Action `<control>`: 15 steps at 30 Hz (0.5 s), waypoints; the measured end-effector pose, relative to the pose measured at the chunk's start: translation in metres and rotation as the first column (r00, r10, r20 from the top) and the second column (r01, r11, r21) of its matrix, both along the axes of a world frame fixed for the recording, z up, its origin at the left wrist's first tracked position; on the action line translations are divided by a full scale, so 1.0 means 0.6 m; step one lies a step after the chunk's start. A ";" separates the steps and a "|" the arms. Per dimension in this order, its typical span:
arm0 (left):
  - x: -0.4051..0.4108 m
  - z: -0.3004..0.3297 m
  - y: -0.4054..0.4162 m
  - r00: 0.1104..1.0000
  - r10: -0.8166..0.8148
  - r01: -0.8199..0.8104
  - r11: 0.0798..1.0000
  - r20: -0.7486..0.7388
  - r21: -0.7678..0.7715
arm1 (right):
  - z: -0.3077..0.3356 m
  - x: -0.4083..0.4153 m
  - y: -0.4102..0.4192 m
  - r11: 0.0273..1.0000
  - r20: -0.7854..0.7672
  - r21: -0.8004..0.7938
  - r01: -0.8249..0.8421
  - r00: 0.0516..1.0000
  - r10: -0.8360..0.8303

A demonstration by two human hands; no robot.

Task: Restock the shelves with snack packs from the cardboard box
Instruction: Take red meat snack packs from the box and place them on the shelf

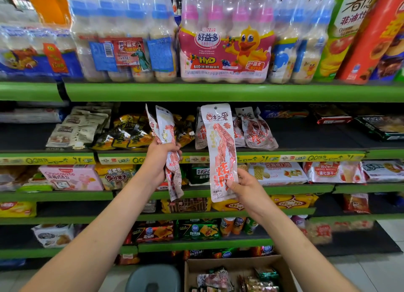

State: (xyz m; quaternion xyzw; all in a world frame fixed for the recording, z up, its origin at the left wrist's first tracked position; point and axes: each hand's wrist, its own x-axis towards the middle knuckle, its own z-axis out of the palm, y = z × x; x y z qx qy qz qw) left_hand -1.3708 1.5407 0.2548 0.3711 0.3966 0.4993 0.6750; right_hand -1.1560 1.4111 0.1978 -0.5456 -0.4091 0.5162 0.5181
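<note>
My right hand (244, 188) pinches the lower end of a long white-and-red snack pack (220, 145) and holds it upright in front of the second shelf. My left hand (160, 158) grips a small bunch of the same packs (168, 136) around their middle, tilted slightly left. Behind them, matching white-and-red packs (255, 130) lean on the dark shelf board (317, 136). The open cardboard box (282, 270) stands on the floor at the bottom, with several mixed snack packs (216, 279) inside.
Yoghurt-drink multipacks (225, 42) fill the top shelf. Beige packs (80, 125) and yellow-black packs (129, 130) lie left of my hands. Biscuit boxes (277, 172) fill lower shelves. A grey round stool (153, 278) stands beside the box.
</note>
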 end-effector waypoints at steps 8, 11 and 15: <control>-0.001 0.002 0.001 1.000 -0.002 0.002 1.000 -0.013 -0.002 | -0.001 0.005 0.006 0.999 0.012 -0.033 0.021 1.000 -0.020; -0.004 0.003 0.002 1.000 0.000 0.000 1.000 -0.020 0.001 | 0.007 0.015 0.013 0.997 0.003 -0.051 0.053 0.999 -0.053; -0.009 0.007 0.005 1.000 0.005 -0.005 1.000 -0.007 -0.002 | 0.041 0.041 0.041 0.971 0.018 -0.096 0.220 0.976 -0.219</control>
